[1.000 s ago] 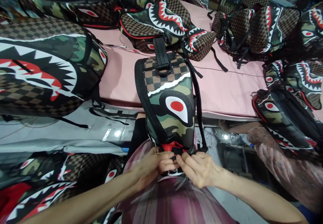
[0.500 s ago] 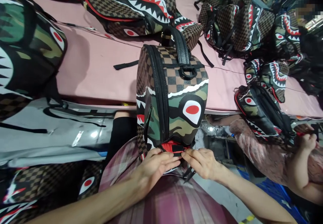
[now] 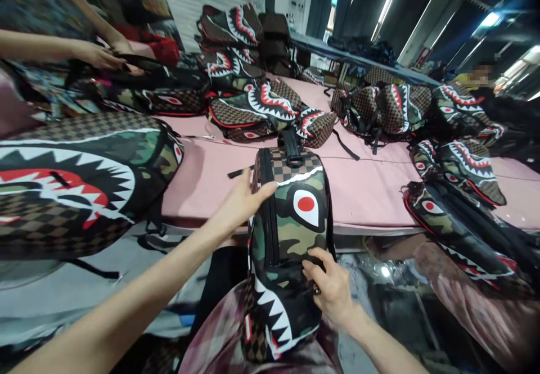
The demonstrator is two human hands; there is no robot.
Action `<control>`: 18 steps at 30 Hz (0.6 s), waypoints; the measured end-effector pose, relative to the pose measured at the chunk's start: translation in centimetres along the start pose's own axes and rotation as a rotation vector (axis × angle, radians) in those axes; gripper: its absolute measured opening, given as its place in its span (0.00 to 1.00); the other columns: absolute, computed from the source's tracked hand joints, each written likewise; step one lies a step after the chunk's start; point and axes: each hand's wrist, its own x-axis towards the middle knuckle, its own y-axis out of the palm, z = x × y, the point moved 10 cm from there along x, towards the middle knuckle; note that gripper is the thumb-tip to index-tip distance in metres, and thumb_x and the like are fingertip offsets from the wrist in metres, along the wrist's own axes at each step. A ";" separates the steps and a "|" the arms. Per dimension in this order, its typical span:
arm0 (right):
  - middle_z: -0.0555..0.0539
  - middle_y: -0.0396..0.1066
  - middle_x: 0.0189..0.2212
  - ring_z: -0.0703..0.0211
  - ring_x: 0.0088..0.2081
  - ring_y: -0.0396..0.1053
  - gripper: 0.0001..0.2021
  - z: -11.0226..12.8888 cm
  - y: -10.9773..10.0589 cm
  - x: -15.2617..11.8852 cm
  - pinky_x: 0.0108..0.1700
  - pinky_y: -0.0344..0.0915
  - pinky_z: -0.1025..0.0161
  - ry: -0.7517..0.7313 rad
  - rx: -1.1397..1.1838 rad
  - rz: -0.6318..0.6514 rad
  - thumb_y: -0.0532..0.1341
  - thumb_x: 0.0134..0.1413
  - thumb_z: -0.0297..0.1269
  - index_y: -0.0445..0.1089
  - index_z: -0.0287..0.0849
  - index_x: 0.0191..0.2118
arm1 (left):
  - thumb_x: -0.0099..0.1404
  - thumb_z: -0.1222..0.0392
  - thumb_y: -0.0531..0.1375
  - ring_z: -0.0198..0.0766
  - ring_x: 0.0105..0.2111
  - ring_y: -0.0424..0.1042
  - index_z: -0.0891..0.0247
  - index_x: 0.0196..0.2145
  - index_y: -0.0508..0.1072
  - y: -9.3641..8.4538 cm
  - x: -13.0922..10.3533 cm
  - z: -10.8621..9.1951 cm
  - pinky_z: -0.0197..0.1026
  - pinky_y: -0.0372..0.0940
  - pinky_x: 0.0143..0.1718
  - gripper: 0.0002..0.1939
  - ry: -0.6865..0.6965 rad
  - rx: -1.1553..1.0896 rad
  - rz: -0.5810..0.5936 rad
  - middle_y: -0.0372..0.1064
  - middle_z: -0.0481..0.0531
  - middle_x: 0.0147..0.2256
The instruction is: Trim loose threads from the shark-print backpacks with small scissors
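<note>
A camouflage and brown-check backpack (image 3: 291, 233) with a shark mouth and a red eye stands on its side between my lap and the edge of the pink table (image 3: 202, 183). My left hand (image 3: 242, 199) lies flat against its upper left side near the black zipper. My right hand (image 3: 331, 287) grips its lower right edge, fingers curled on the fabric. A black handle (image 3: 289, 143) sticks out at the bag's far end.
Several matching shark backpacks cover the table: a large one (image 3: 76, 183) at left, a pile (image 3: 261, 109) in the middle back, others (image 3: 455, 194) at right. Another person's hands (image 3: 101, 56) work on a bag at far left. A plastic-wrapped bag (image 3: 481, 301) lies lower right.
Both hands left the red part at the bag's near end. The bag turned, showing its shark teeth; my left hand moved up its side and my right took the lower edge. The camera tilted up.
</note>
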 end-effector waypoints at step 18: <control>0.41 0.72 0.44 0.48 0.41 0.72 0.22 2.5 -9.8 0.6 0.40 0.73 0.54 -0.024 0.293 -0.576 0.57 0.55 0.32 0.62 0.44 0.56 | 0.58 0.52 0.56 0.30 0.15 0.57 0.63 0.21 0.72 -2.4 -11.9 -14.5 0.32 0.56 0.17 0.15 0.581 0.108 -0.132 0.62 0.44 0.15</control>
